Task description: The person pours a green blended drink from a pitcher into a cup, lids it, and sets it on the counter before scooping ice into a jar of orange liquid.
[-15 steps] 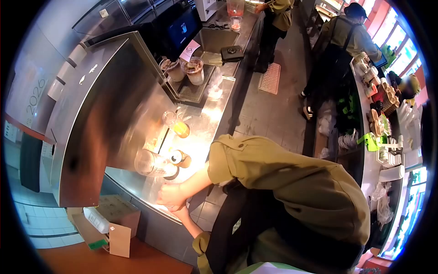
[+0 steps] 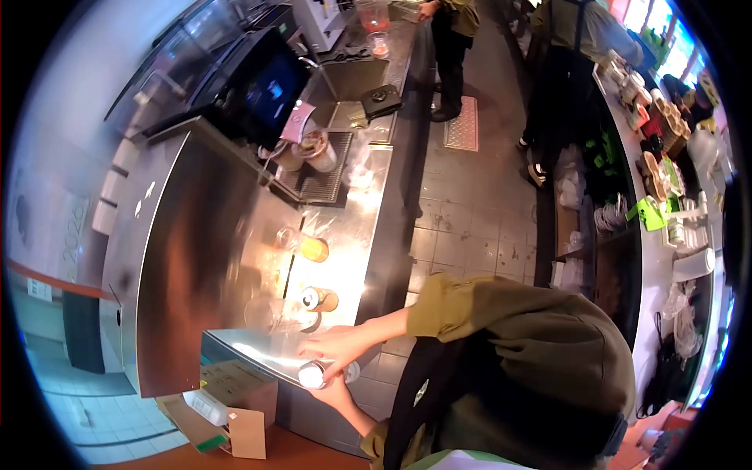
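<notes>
My two hands meet at the near edge of a steel counter [image 2: 235,345]. My left hand [image 2: 335,392] comes up from below and grips a small cylindrical container with a white end [image 2: 312,374]. My right hand [image 2: 338,345], on an olive-sleeved arm, lies across the top of the same container with its fingers spread over it. Just beyond them on the counter stand an opened can [image 2: 317,298] and a clear plastic cup [image 2: 272,313].
A cup of orange drink [image 2: 311,249] stands farther along the counter. Past it are filled cups on a drip tray [image 2: 313,149], a dark screen [image 2: 270,90] and a sink [image 2: 354,77]. A cardboard box [image 2: 231,411] sits below. Two people [image 2: 450,31] [image 2: 576,47] stand in the tiled aisle.
My hands have shifted a little right along the counter's edge, and the white-ended container now shows between them. The view has swung, so the counter sits lower and nearer the centre.
</notes>
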### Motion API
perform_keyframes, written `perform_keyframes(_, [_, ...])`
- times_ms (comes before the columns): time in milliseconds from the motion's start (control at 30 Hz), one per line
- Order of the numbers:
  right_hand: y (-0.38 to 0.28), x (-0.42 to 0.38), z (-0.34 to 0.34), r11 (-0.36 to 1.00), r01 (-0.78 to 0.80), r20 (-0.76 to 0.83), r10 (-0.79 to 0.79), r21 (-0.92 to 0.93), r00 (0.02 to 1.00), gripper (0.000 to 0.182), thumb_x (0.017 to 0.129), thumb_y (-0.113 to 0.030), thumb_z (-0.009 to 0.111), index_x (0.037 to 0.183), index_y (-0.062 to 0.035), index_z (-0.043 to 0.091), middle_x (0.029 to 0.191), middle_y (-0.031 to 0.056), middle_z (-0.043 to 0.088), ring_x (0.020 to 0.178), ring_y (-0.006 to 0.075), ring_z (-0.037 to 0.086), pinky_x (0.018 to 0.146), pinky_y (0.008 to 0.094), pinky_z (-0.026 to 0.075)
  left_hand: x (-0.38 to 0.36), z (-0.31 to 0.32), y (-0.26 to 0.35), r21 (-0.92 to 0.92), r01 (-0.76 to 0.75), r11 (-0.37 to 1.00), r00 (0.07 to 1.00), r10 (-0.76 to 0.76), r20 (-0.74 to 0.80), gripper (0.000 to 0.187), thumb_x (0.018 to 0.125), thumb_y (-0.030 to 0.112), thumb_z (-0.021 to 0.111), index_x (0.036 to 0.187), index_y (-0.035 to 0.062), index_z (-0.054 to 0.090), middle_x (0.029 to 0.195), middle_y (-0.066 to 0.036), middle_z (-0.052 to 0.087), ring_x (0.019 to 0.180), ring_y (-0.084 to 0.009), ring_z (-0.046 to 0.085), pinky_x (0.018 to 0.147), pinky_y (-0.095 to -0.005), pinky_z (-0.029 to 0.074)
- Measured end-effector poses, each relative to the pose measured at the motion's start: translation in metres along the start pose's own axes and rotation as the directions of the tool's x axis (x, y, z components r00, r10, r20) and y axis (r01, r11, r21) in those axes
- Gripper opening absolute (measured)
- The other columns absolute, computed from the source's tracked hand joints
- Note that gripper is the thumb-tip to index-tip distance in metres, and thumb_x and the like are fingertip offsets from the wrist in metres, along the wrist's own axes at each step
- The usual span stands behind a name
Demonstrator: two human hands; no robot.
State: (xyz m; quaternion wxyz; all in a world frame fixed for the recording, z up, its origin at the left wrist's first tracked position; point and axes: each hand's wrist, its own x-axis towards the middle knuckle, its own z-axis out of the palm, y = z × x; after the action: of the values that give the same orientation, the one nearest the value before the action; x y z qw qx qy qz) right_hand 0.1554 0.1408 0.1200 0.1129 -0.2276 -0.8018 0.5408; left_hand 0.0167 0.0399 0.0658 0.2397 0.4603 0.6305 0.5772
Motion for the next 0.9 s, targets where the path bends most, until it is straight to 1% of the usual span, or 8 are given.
perform_keyframes(233, [0.059, -0.226, -0.038, 0.979, 0.201, -0.473, -0.171, 0.013, 0.865, 0.115, 0.054, -0.04, 0.086, 0.143, -0.0081, 0.021, 0.138, 0.0127, 0.037, 0.128, 0.0301, 0.033, 0.106, 0.0417, 0.025, -0.057, 0.155, 0.105, -0.048, -0.098, 0.994, 0.786, 0.107, 0.609, 0.072, 0.057, 0.007, 0.079, 0.121, -0.0042, 0.048, 0.117, -0.015, 0.056, 0.11, -0.0247, 0.054, 0.096, -0.0373, 0.041])
perform_keyframes(433, [0.097, -0.48, -0.056, 0.997, -0.059, -0.993, -0.045, -0.051, 0.109, 0.085, 0.059, -0.024, 0.076, 0.133, -0.0062, 0.037, 0.118, 0.019, 0.056, 0.105, 0.0368, 0.056, 0.086, 0.0421, 0.046, -0.193, 0.399, 0.207, -0.364, -0.182, 0.913, 0.278, 0.403, 0.872, 0.094, 0.052, 0.022, 0.087, 0.129, 0.0004, 0.036, 0.14, -0.017, 0.028, 0.131, -0.0325, 0.028, 0.108, -0.0441, 0.026])
perform_keyframes(533, [0.077, -0.626, -0.053, 0.908, -0.353, -0.974, 0.197, 0.224, -0.11, 0.062, 0.056, -0.026, 0.077, 0.112, -0.0054, 0.057, 0.101, 0.0139, 0.064, 0.095, 0.0338, 0.06, 0.083, 0.0397, 0.047, -0.265, 0.492, 0.25, -0.487, -0.285, 0.825, -0.061, 0.492, 0.869, 0.104, 0.059, 0.026, 0.085, 0.138, 0.0002, 0.022, 0.143, -0.02, 0.022, 0.132, -0.0339, 0.027, 0.109, -0.043, 0.023])
perform_keyframes(567, [0.085, -0.663, -0.042, 0.872, -0.387, -0.924, 0.163, 0.3, -0.347, 0.049, 0.056, -0.027, 0.077, 0.098, -0.0057, 0.063, 0.093, 0.0113, 0.065, 0.091, 0.0323, 0.061, 0.08, 0.0377, 0.048, -0.282, 0.516, 0.255, -0.475, -0.201, 0.857, -0.152, 0.452, 0.879, 0.097, 0.064, 0.026, 0.082, 0.137, -0.0005, 0.024, 0.141, -0.019, 0.027, 0.131, -0.0323, 0.03, 0.108, -0.0428, 0.025])
perform_keyframes(633, [0.114, -0.73, 0.004, 0.763, -0.344, -0.627, 0.101, 0.547, -0.772, 0.037, 0.061, -0.024, 0.076, 0.091, -0.0053, 0.065, 0.089, 0.0104, 0.065, 0.081, 0.0272, 0.063, 0.077, 0.0352, 0.05, -0.298, 0.556, 0.258, -0.429, -0.16, 0.889, -0.292, 0.372, 0.881, 0.082, 0.072, 0.024, 0.076, 0.135, -0.0005, 0.029, 0.137, -0.018, 0.036, 0.128, -0.0298, 0.036, 0.106, -0.0415, 0.029])
perform_keyframes(700, [0.111, -0.797, 0.041, 0.771, -0.054, -0.315, 0.194, 0.635, -0.929, 0.038, 0.067, -0.02, 0.074, 0.1, -0.0041, 0.064, 0.095, 0.0079, 0.066, 0.082, 0.0179, 0.063, 0.081, 0.0325, 0.05, -0.306, 0.584, 0.26, -0.374, -0.224, 0.9, -0.359, 0.281, 0.89, 0.069, 0.077, 0.02, 0.072, 0.133, 0.0006, 0.035, 0.131, -0.017, 0.044, 0.124, -0.0279, 0.043, 0.103, -0.0395, 0.033])
perform_keyframes(833, [0.077, -0.886, 0.1, 0.28, -0.072, -0.096, 0.073, 0.957, -0.993, 0.037, 0.075, -0.022, 0.074, 0.098, 0.0052, 0.064, 0.082, 0.0144, 0.066, 0.071, 0.0258, 0.062, 0.068, 0.0364, 0.052, -0.307, 0.606, 0.247, -0.273, -0.234, 0.933, -0.305, 0.196, 0.932, 0.052, 0.083, 0.023, 0.067, 0.125, 0.0018, 0.045, 0.119, -0.017, 0.054, 0.109, -0.0294, 0.055, 0.092, -0.0372, 0.044])
perform_keyframes(900, [0.089, -0.899, 0.114, 0.251, -0.251, -0.171, -0.302, 0.935, -0.938, 0.066, 0.069, -0.028, 0.081, 0.115, 0.0101, 0.052, 0.108, 0.0236, 0.06, 0.095, 0.0348, 0.059, 0.088, 0.0421, 0.047, -0.299, 0.611, 0.239, -0.197, -0.214, 0.957, -0.288, 0.131, 0.948, 0.051, 0.084, 0.025, 0.065, 0.124, 0.0017, 0.045, 0.12, -0.017, 0.053, 0.108, -0.0287, 0.056, 0.091, -0.0367, 0.045])
